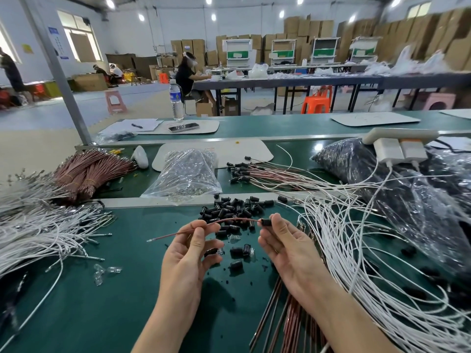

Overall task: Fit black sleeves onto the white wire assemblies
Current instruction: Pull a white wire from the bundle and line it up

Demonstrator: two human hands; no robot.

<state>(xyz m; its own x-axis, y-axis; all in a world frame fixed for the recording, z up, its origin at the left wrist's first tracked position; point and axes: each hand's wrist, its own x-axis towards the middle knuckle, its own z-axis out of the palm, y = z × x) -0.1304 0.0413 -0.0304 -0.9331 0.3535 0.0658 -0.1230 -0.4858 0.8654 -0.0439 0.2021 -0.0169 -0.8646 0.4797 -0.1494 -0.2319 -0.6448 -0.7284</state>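
Just this side of the sleeve pile (234,208), left hand (187,253) fingers pinched a red wire (229,220); right hand (286,248) fingers gripped its sleeve (266,222).

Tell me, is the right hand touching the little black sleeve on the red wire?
Touching. In the head view, the right hand pinches the black sleeve at the end of the red wire between thumb and finger.

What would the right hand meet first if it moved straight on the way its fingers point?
Probably the loose pile of black sleeves just beyond the right hand, which pinches a sleeve on the reddish wire; its height above the belt is unclear.
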